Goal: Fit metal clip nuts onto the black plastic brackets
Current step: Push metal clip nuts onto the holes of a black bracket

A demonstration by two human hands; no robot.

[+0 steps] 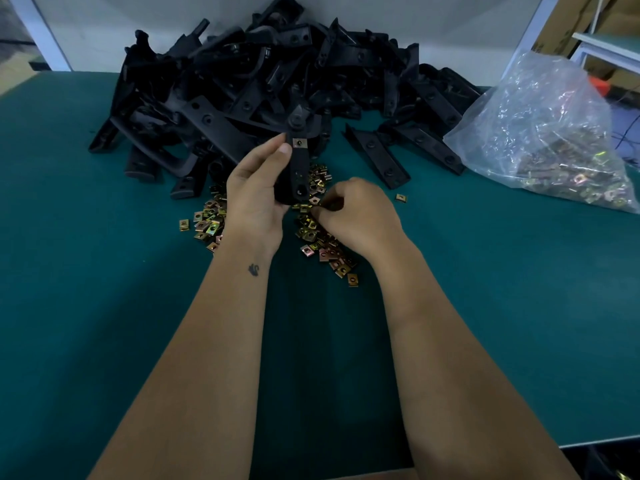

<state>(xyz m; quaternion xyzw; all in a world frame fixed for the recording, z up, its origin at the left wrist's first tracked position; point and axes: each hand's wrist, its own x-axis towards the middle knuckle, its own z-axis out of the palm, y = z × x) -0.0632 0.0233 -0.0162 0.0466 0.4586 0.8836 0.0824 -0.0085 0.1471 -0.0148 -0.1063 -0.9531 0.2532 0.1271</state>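
Note:
My left hand (pixel 254 195) grips a black plastic bracket (pixel 298 171) held upright above the table. One brass-coloured clip nut (pixel 298 143) sits fitted near the bracket's upper end. Just right of it, my right hand (pixel 353 216) is lowered onto the scatter of loose clip nuts (pixel 322 244), fingers curled and pinching at a nut by the bracket's lower end; the fingertips are partly hidden. More loose nuts (pixel 206 221) lie left of my left wrist.
A big heap of black brackets (pixel 263 84) fills the back of the green table (pixel 104 271). A clear plastic bag of clip nuts (pixel 554 140) lies at the right. A single stray nut (pixel 401 197) lies right of the hands. The table's front edge is at lower right.

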